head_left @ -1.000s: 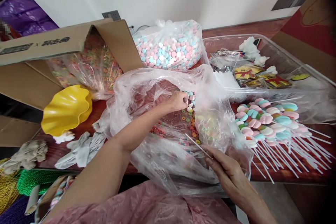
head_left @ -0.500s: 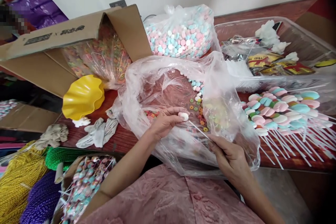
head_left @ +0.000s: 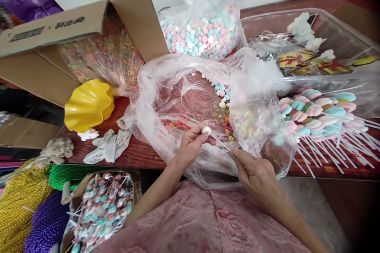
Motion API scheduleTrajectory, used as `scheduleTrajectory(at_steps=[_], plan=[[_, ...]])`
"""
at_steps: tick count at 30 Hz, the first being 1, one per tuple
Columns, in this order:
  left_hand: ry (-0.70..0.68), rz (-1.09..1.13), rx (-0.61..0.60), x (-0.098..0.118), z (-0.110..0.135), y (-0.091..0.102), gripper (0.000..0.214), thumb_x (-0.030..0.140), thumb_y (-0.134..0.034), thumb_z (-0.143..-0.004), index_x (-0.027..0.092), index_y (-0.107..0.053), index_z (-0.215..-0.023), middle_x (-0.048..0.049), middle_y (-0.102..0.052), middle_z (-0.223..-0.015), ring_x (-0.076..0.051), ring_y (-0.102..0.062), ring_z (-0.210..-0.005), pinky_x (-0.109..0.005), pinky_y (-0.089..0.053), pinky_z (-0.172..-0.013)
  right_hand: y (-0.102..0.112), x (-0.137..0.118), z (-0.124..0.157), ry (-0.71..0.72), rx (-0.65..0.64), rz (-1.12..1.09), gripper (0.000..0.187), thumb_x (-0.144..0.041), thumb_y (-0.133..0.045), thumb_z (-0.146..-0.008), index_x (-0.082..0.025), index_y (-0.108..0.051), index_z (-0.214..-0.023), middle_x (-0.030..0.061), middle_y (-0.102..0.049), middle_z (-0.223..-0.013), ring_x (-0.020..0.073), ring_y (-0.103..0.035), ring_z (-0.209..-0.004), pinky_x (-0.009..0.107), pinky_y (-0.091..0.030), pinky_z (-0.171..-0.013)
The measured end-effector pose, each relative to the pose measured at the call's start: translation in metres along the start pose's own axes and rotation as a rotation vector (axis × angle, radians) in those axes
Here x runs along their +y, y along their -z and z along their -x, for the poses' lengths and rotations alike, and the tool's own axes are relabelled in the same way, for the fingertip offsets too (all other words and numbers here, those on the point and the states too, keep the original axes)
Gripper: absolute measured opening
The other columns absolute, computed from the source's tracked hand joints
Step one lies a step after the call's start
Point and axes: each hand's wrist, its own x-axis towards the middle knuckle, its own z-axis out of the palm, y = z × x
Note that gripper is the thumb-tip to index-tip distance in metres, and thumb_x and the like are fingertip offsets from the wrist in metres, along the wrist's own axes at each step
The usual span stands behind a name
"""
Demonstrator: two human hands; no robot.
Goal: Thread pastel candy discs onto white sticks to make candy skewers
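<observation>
White candy, round and small, is pinched between the thumb and fingers of the left hand, above the near part of an open plastic bag. The right hand has its fingers closed on a thin white stick, which points up and left towards the candy; whether its tip has gone in cannot be told. The two hands are near each other but apart, joined only by the line of the stick.

Inside the bag, pastel discs and ring-shaped pieces lie loose. Its bunched, cloudy right side partly veils more pieces, and the left hand covers some of the bag's contents.

On the reddish-brown desk, finished-looking candy skewers lie heaped at the right, their sticks towards the near edge. Behind them sits a clear plastic tray of packets. Beyond the open bag is a full bag of pastel candy. At the left are a cardboard box and a wavy yellow bowl.
</observation>
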Motion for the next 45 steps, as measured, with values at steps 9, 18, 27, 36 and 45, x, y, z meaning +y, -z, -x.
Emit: scheduleTrajectory(at_steps=[9,18,27,36,45], plan=[[0.041,0.185,0.000,0.000,0.003,0.006,0.024,0.026,-0.080,-0.073,0.017,-0.072,-0.094,-0.0037,-0.072,-0.090,-0.008,-0.059,-0.063,-0.020,-0.041,-0.053,0.002,0.000,0.002,0.005,0.028,-0.017,0.035,-0.018,-0.040,-0.098,-0.017,-0.069,-0.118,0.0092,-0.077,-0.100,0.0201,-0.075,-0.077,0.029,-0.057,-0.066],[0.044,0.166,-0.011,-0.006,0.008,0.011,0.028,0.029,-0.078,-0.076,0.017,-0.072,-0.100,-0.0042,-0.072,-0.085,-0.008,-0.058,-0.062,-0.020,-0.042,-0.056,0.004,-0.003,0.003,0.053,0.022,-0.023,0.033,-0.014,-0.043,-0.097,-0.012,-0.067,-0.119,0.0110,-0.077,-0.101,0.0201,-0.074,-0.075,0.028,-0.057,-0.066],[-0.052,-0.042,-0.064,-0.012,0.013,0.013,0.029,0.034,-0.068,-0.086,0.018,-0.070,-0.111,-0.0016,-0.066,-0.077,-0.007,-0.054,-0.061,-0.021,-0.043,-0.059,0.001,-0.003,0.003,0.095,0.039,0.059,0.033,-0.014,-0.041,-0.097,-0.010,-0.069,-0.113,0.0111,-0.077,-0.092,0.0191,-0.071,-0.061,0.028,-0.052,-0.054],[-0.436,-0.509,-0.110,-0.025,0.018,0.010,0.026,0.029,-0.049,-0.097,0.019,-0.067,-0.112,-0.0100,-0.062,-0.117,-0.009,-0.059,-0.073,-0.022,-0.050,-0.061,-0.011,-0.008,0.004,0.082,0.109,-0.065,0.031,-0.011,-0.043,-0.096,-0.011,-0.066,-0.118,0.0087,-0.077,-0.089,0.0186,-0.072,-0.067,0.028,-0.054,-0.059],[-0.206,-0.087,-0.002,-0.019,0.024,-0.009,0.026,0.042,-0.060,-0.092,0.021,-0.061,-0.108,-0.0030,-0.062,-0.096,-0.011,-0.058,-0.078,-0.023,-0.049,-0.070,-0.025,-0.022,0.006,0.099,0.133,-0.319,0.030,-0.011,-0.048,-0.097,-0.010,-0.063,-0.122,0.0115,-0.077,-0.099,0.0133,-0.066,-0.054,0.024,-0.047,-0.045]])
